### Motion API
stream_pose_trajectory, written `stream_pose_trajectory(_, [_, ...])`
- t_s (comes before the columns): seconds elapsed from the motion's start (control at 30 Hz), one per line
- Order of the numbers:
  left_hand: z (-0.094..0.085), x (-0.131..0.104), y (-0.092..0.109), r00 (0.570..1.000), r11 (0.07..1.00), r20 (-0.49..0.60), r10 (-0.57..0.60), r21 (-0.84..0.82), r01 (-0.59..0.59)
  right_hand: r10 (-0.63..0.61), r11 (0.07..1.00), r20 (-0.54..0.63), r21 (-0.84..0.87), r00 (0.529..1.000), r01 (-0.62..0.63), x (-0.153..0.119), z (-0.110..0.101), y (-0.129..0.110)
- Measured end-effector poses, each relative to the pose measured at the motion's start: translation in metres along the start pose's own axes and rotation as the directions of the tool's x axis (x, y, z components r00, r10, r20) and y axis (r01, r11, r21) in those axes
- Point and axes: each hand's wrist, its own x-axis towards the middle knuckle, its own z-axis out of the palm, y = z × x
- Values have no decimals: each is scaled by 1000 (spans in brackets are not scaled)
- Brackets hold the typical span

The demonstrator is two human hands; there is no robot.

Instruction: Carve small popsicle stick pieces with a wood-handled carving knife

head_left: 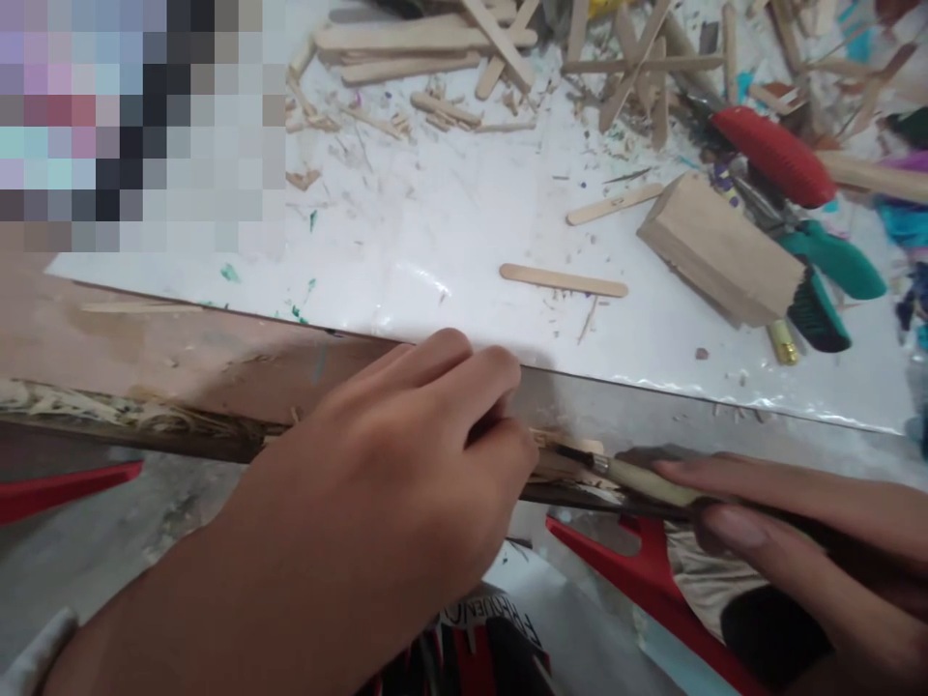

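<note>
My left hand is closed, knuckles up, over the table's near edge. From beneath its fingers shows the pale end of a wooden craft stick; the rest is covered by the hand. My right hand grips a slim hand tool with a pale handle, a metal collar and a thin dark tip. That tip points left and lies at the craft stick, close to my left fingertips. Its exact kind is not clear. Another craft stick lies on the white sheet beyond my hands.
A wooden block sits at the right, near a red handle and a green handle. Stacked craft sticks and shavings litter the far side. Shavings also fill the ledge at the near edge.
</note>
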Motion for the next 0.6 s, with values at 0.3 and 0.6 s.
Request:
stream_pose_trajectory(0.3, [-2,-1,-2,999,999,-4,42,-12,-42,-200,978,114,-30,973,205,13,1,-9])
stream_pose_trajectory(0.6, [-1,-6,-3,1000,1000,22,15,-23,-15,-262,965,119,13,958,262,34,0,-16])
